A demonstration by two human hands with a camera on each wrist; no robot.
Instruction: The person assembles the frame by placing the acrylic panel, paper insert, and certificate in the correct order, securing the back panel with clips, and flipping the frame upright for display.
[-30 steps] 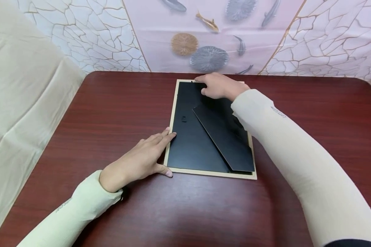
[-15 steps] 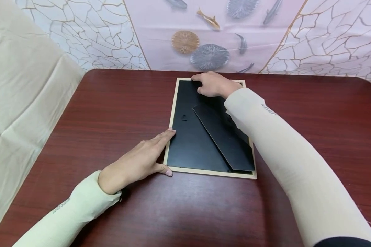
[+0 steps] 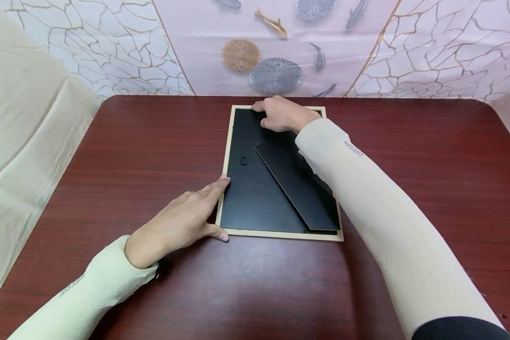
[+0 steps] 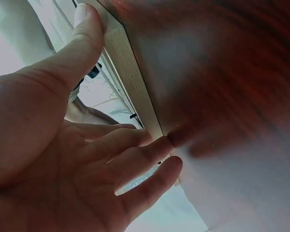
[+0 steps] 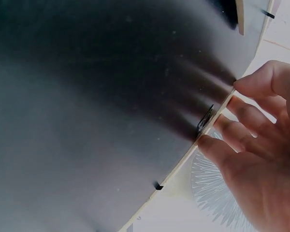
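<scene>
Right hand [image 3: 282, 114] fingertips touch frame [image 3: 227, 141]

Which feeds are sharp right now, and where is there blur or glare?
Head view: sharp, soft glare on the table. Left wrist view: table blurred, left hand dim. Right wrist view: picture frame backing smeared dark; right hand fingers clearer.

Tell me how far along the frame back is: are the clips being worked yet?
Done: the picture frame lies face down, black backing seated. In hand: the left hand steadies its left edge; right hand fingers sit at a metal clip on the top edge. Left: its other clips; their state is unclear.
</scene>
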